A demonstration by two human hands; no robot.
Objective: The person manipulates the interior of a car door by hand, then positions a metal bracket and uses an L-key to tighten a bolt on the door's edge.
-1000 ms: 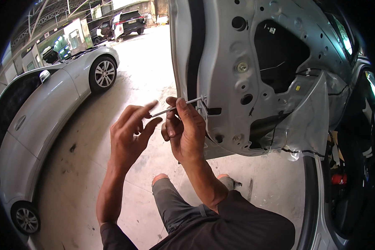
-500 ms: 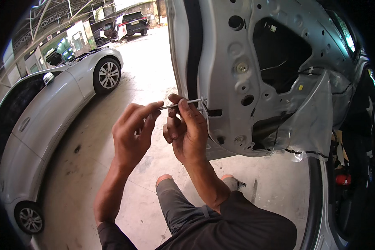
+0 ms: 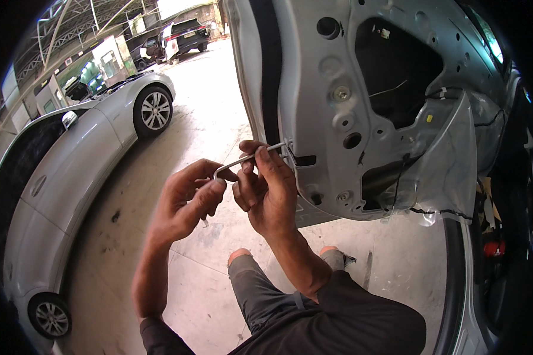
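A thin L-shaped hex key (image 3: pixel 241 160) runs between my hands to the edge of a stripped silver car door (image 3: pixel 323 118). Its far end meets the door edge beside a dark latch slot (image 3: pixel 305 160); whether it sits in a screw there is too small to tell. My right hand (image 3: pixel 272 192) pinches the shaft close to the door between thumb and fingers, the other fingers curled. At the bent end, my left hand (image 3: pixel 189 201) is closed, with thumb and forefinger on the short arm.
Clear plastic sheeting (image 3: pixel 447 160) and dark wiring hang off the door's inner panel, which has several openings. A door sill (image 3: pixel 456 284) lies at the right. A silver car (image 3: pixel 83 148) stands at the left, and a dark vehicle (image 3: pixel 186 36) farther back on the concrete floor.
My left hand has moved a little down and turned, and the key's bent end now shows at its thumb. My right hand stays at the door edge, and the view has shifted slightly.
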